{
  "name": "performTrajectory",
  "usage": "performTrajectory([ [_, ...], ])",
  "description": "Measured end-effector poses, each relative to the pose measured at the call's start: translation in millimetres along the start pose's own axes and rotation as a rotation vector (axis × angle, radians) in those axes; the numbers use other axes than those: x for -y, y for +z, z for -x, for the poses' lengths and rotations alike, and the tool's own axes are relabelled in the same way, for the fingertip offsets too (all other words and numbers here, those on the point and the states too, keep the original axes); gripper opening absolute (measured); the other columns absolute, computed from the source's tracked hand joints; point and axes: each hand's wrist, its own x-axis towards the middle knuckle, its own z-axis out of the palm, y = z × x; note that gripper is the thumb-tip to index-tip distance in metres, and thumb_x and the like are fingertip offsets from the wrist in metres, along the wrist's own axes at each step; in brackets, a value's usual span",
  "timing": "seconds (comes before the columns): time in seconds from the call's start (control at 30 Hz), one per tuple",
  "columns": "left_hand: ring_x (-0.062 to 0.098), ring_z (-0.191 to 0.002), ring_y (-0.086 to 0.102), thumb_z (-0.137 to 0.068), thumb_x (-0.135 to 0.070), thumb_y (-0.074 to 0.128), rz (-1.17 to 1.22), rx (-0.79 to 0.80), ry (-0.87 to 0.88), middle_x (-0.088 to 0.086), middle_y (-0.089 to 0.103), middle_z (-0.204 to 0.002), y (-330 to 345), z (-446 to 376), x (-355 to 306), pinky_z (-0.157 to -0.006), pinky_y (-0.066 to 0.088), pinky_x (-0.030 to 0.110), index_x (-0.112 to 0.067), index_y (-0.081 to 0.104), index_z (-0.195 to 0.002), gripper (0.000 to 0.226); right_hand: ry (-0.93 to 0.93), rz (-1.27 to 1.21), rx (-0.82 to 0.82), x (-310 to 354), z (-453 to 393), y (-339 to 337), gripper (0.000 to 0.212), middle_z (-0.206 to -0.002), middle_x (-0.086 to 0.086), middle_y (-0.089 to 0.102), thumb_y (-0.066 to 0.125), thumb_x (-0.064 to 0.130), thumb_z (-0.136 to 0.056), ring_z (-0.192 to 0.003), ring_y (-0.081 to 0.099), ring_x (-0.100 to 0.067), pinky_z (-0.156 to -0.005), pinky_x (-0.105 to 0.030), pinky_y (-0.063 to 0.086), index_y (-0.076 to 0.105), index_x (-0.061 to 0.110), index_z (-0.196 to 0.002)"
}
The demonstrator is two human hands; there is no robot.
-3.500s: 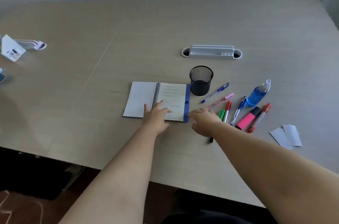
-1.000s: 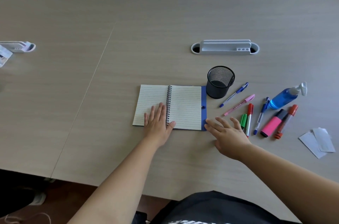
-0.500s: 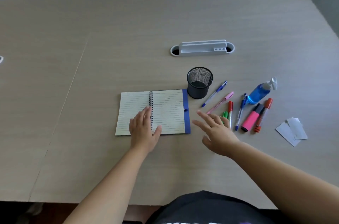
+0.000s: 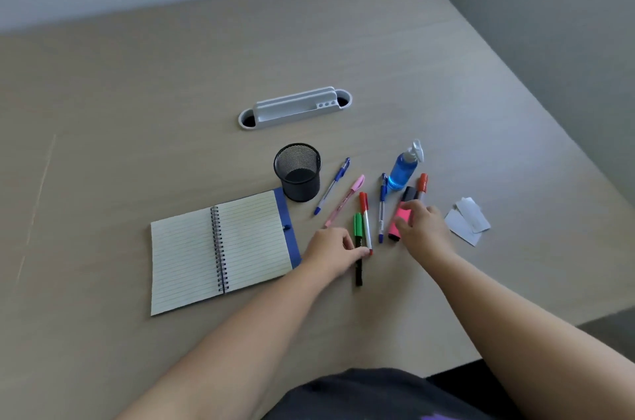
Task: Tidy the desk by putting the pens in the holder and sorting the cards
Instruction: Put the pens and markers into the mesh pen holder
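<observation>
A black mesh holder [image 4: 299, 186] stands empty beside an open notebook [image 4: 247, 241]. Right of it several pens lie fanned on the desk: a blue pen [image 4: 332, 186], a pink pen [image 4: 346, 200], a red-capped pen [image 4: 365, 213], a green marker [image 4: 358, 225], another blue pen [image 4: 381, 210], a pink highlighter [image 4: 398, 219] and an orange marker [image 4: 422, 183]. My left hand [image 4: 330, 251] pinches the green marker's lower part, fingertips touching the red-capped pen's tip. My right hand [image 4: 424, 229] curls over the pink highlighter. Two white cards [image 4: 467, 221] lie overlapped further right.
A blue spray bottle [image 4: 402, 169] lies behind the pens. A grey desk cable tray [image 4: 292, 112] sits further back. The desk's right edge [image 4: 536, 103] runs diagonally close to the cards, and its near edge is just below my right forearm.
My left hand left the notebook and moved right onto the green marker. My right hand went right from beside the notebook to the pink highlighter. The view swung right.
</observation>
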Motion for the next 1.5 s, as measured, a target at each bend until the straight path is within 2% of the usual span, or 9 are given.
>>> performTrajectory([
  [0.13,0.016,-0.078,0.06,-0.07,-0.048,0.078,-0.057,0.017,-0.048,-0.001,0.063,-0.08,9,-4,-10,-0.064,0.044,0.027,-0.023,0.05,-0.063,0.038,0.013,0.091,0.021,3,-7,-1,0.032,-0.111,-0.005,0.052,0.055,0.042,-0.09,-0.087,0.055,-0.023,-0.069,-0.031,0.047,0.059,0.023,-0.116],
  [0.4,0.017,-0.08,0.064,-0.066,-0.03,0.084,0.001,0.032,-0.128,0.003,0.067,-0.099,1,-5,-10,-0.067,0.049,0.026,-0.022,0.06,-0.07,0.026,0.075,0.257,0.063,21,-21,0,0.024,-0.104,-0.013,0.06,0.056,0.021,-0.085,-0.073,0.06,-0.029,-0.057,-0.035,0.051,0.043,0.015,-0.105],
  [0.5,0.017,-0.08,0.064,-0.066,-0.021,0.08,0.018,0.016,-0.136,0.004,0.068,-0.098,1,-2,-7,-0.068,0.052,0.026,-0.017,0.065,-0.081,0.022,0.166,0.091,0.028,23,-25,3,0.042,-0.126,-0.016,0.051,0.06,0.01,-0.082,-0.066,0.054,-0.023,-0.047,-0.03,0.041,0.038,0.016,-0.117],
  [0.67,0.013,-0.058,0.053,-0.064,-0.013,0.073,0.303,0.018,-0.156,-0.007,0.058,-0.06,-16,19,-6,-0.066,0.056,0.032,-0.013,0.068,-0.09,0.027,0.356,-0.483,0.041,19,-6,-2,0.069,-0.105,-0.014,0.056,0.073,0.011,-0.08,-0.07,0.061,-0.023,-0.056,-0.033,0.053,0.032,0.018,-0.136],
  [0.87,0.012,-0.062,0.063,-0.067,-0.005,0.077,0.71,-0.274,0.027,0.006,0.07,-0.086,-86,35,-15,-0.069,0.054,0.035,-0.02,0.057,-0.092,0.036,0.182,-0.765,0.229,43,32,-10,0.033,-0.089,-0.01,0.062,0.069,0.016,-0.086,-0.061,0.056,-0.019,-0.059,-0.032,0.054,0.056,0.008,-0.115],
  [0.97,-0.007,-0.061,0.066,-0.077,-0.001,0.071,0.588,-0.586,0.138,-0.004,0.067,-0.084,-123,25,-25,-0.065,0.05,0.01,-0.018,0.051,-0.106,0.039,0.009,-0.822,0.216,87,33,-16,0.014,-0.087,-0.01,0.065,0.069,0.015,-0.087,-0.065,0.064,-0.019,-0.067,-0.035,0.06,0.058,0.015,-0.097],
  [1.07,0.002,-0.067,0.071,-0.078,-0.008,0.068,0.456,-0.748,0.207,-0.001,0.072,-0.089,-142,5,-25,-0.071,0.055,0.017,-0.022,0.05,-0.108,0.037,-0.144,-0.811,0.213,128,15,-19,0.004,-0.088,-0.006,0.067,0.061,0.024,-0.091,-0.075,0.069,-0.024,-0.079,-0.043,0.06,0.059,0.026,-0.088],
  [1.23,0.024,-0.078,0.067,-0.079,-0.014,0.067,0.194,-0.631,0.154,0.004,0.067,-0.086,-134,-20,-14,-0.073,0.056,0.034,-0.016,0.054,-0.108,0.032,-0.219,-0.612,0.151,161,-15,-16,0.014,-0.089,-0.003,0.066,0.056,0.03,-0.091,-0.085,0.067,-0.024,-0.077,-0.036,0.055,0.064,0.022,-0.1],
  [1.5,0.029,-0.097,0.059,-0.082,-0.011,0.063,0.025,-0.609,0.266,0.01,0.064,-0.099,-117,-31,11,-0.088,0.048,0.036,-0.008,0.061,-0.109,0.027,-0.263,-0.253,0.153,155,-28,5,0.023,-0.085,-0.002,0.062,0.059,0.028,-0.089,-0.078,0.057,-0.021,-0.065,-0.028,0.041,0.063,0.013,-0.106],
])
